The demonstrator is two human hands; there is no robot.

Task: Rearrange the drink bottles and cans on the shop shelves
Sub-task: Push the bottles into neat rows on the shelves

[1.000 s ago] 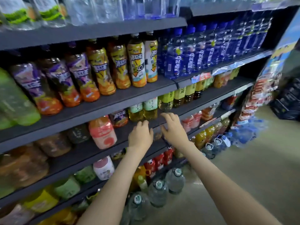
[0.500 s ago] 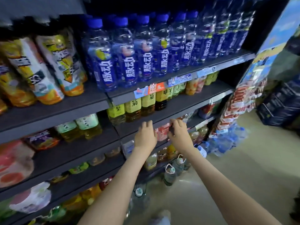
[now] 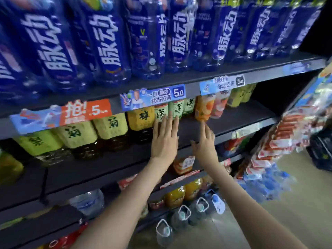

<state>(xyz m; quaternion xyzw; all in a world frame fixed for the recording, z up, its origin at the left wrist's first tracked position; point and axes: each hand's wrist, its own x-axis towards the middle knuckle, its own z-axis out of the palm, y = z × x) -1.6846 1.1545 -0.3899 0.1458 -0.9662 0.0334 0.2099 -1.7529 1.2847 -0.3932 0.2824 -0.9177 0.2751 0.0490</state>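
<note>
Dark shop shelving (image 3: 233, 121) fills my feed, stocked on every level. Closest to me, both forearms stretch up towards the middle shelf. My left hand (image 3: 164, 141) is flat and open, back to the camera, fingers straight and slightly fanned, holding nothing. Its tips reach the green-label tea bottles (image 3: 177, 108), though I cannot tell whether they touch. My right hand (image 3: 204, 148), just beside it, is also spread and holds nothing, one finger pointing up at the orange drink bottle (image 3: 203, 107). Left of the hands, yellow-label tea bottles (image 3: 111, 125) stand in a row along the same shelf. Price tags (image 3: 152, 97) hang on the shelf edge above them, under a row of blue bottles (image 3: 111, 51). Water jugs (image 3: 181, 216) stand on the floor below.
</note>
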